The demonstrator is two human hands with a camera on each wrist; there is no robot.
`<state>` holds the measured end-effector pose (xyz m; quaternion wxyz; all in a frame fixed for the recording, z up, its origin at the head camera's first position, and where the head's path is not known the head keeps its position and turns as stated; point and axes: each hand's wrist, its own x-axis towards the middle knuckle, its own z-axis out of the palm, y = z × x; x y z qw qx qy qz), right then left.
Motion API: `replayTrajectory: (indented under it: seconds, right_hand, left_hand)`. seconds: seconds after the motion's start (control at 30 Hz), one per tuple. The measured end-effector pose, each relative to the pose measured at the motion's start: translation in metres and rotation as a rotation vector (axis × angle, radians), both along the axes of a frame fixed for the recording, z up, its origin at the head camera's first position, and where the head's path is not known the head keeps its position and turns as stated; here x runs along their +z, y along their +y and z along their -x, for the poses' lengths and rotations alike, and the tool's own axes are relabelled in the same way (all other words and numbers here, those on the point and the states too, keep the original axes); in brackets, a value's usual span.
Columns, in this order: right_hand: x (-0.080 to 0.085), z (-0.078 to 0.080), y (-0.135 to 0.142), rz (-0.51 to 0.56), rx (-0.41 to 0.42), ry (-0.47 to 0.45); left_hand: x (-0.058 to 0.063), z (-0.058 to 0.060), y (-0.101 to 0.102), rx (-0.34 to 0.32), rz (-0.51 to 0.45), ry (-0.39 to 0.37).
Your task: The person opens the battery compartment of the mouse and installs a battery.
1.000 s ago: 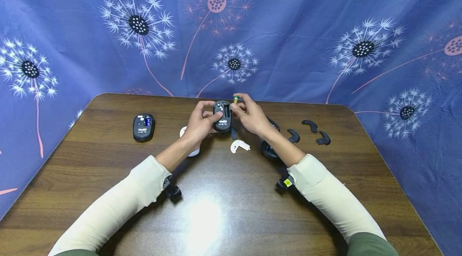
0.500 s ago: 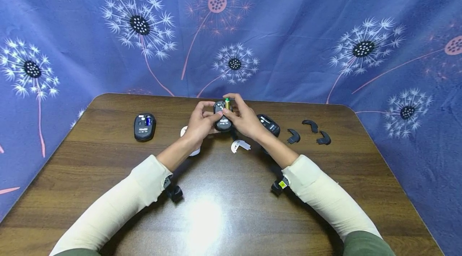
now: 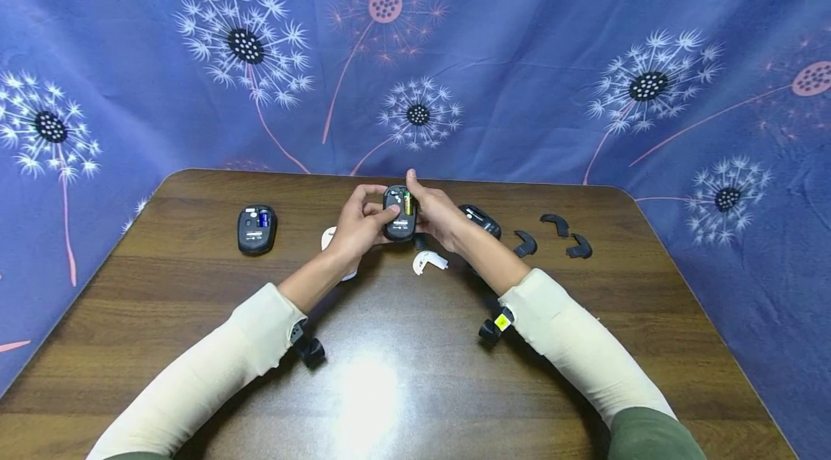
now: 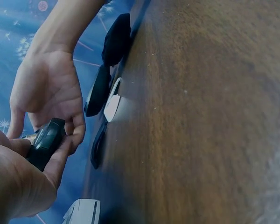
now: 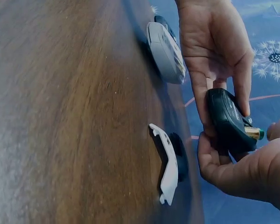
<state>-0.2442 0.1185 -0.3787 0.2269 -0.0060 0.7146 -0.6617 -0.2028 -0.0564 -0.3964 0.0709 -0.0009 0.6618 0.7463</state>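
Observation:
A black computer mouse (image 3: pixel 399 229) is held underside up above the table's far edge. My left hand (image 3: pixel 357 229) grips its left side, thumb across the underside. A green-and-gold battery (image 3: pixel 407 202) lies along the mouse's battery slot; in the right wrist view, the green end of the battery (image 5: pixel 255 133) juts out past the casing. My right hand (image 3: pixel 440 216) holds the mouse's right side with curled fingers. Its thumb is raised beside the battery's end, apart from it in the right wrist view. Part of the slot is hidden by the hands.
Another upturned mouse (image 3: pixel 256 231) with a blue battery stands at left. A white mouse (image 3: pixel 328 237) is partly behind my left wrist. A white cover (image 3: pixel 430 261) and a black cover (image 3: pixel 420 241) lie in front. Beyond my right wrist are a black mouse (image 3: pixel 482 220) and several black covers (image 3: pixel 579 246).
My right hand has brought the battery leftward and down into the mouse's slot. Its thumb has since lifted off the battery. The left hand still grips the mouse.

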Motion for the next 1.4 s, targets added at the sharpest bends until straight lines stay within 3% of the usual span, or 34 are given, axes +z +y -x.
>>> replayTrajectory:
  seconds: [0.23,0.47,0.67,0.93,1.17,1.4]
  right_hand:
    - [0.000,0.002,-0.004,0.016,0.026,-0.012]
    - [-0.005,0.001,-0.012,0.059,-0.059,-0.014]
    - [-0.003,0.004,-0.021,0.037,-0.083,0.016]
    - [0.002,0.009,-0.028,-0.027,-0.080,0.072]
    - [0.006,0.007,-0.038,0.043,-0.174,0.156]
    - [0.010,-0.002,-0.056,0.108,-0.149,0.180]
  left_hand:
    - [0.000,-0.001,0.001,0.016,0.025,-0.004]
    - [0.002,0.000,0.000,0.016,0.032,-0.007]
    - [0.002,0.005,-0.006,0.032,0.036,-0.017]
    - [0.011,0.010,-0.014,0.074,0.016,-0.022]
    - [0.018,0.012,-0.032,0.141,0.051,-0.004]
    - [0.021,0.008,-0.056,0.205,0.149,0.020]
